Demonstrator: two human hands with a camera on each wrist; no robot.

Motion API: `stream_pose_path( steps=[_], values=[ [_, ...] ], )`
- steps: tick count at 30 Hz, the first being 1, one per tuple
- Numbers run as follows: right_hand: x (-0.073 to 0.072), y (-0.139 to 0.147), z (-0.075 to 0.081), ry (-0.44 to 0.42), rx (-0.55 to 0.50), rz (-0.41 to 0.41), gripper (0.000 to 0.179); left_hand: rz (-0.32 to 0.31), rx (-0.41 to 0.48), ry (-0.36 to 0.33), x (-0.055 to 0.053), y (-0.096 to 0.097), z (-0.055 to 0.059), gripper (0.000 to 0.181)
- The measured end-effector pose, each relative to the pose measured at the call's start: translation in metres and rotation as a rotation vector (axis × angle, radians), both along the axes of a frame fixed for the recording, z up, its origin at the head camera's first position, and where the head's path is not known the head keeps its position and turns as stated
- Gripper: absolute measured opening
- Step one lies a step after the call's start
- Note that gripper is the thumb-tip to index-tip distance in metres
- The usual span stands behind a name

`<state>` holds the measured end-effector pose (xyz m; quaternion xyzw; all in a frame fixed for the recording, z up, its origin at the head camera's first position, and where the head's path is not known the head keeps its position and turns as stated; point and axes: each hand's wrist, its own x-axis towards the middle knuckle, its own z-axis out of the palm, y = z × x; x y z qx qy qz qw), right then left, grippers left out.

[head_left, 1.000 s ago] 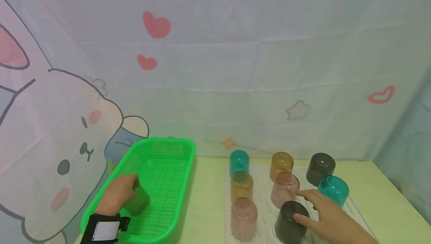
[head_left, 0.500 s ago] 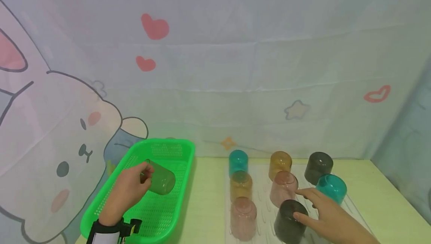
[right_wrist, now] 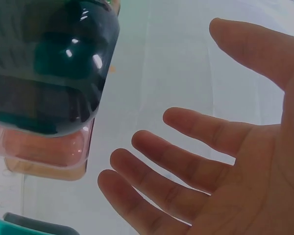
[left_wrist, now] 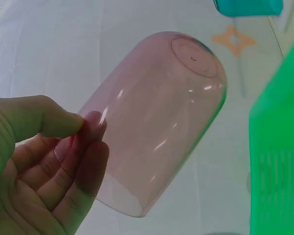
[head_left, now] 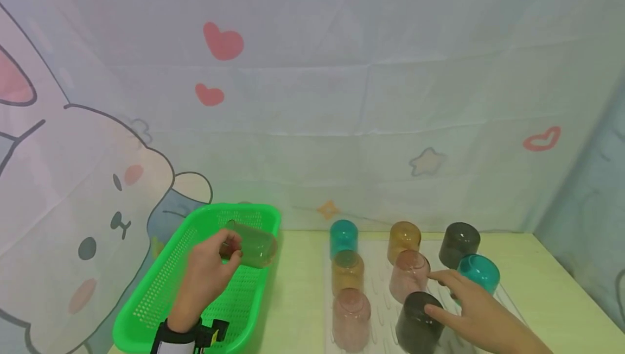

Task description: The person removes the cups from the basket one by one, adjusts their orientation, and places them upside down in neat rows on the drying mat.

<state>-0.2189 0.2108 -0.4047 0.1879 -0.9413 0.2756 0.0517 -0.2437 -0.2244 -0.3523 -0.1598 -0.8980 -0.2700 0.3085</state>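
A clear pinkish cup is pinched at its open rim between the thumb and fingers of my left hand. It lies tilted in the air above the green basket, its base pointing to the right. My right hand hovers over the white ridged mat, fingers spread and holding nothing. Nearest to it are a dark grey cup, a pink cup and a teal cup. In the right wrist view a gap shows between the fingers and the dark cup.
More upside-down cups stand on the mat: a blue one, an amber one and a pink one on the left, with another amber cup and a dark grey cup behind. A printed cloth hangs behind the table.
My left hand has lifted the cup out of the basket's left part and carried it rightward and up, tilting it toward horizontal. My right hand has stayed about where it was.
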Motion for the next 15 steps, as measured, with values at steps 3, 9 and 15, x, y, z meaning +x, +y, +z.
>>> stream_pose_path(
  steps=[3,9,15],
  values=[
    [0.000,-0.003,0.004,0.004,-0.015,-0.003,0.060,-0.038,0.071,0.008,-0.001,0.013,-0.004,0.021],
    [0.001,-0.009,0.011,0.033,-0.082,0.019,0.054,-0.131,0.224,0.022,-0.007,0.039,-0.013,0.023],
    [0.000,-0.020,0.018,0.072,-0.109,0.006,0.053,-0.249,0.381,0.020,-0.012,0.064,-0.023,0.023]
  ],
)
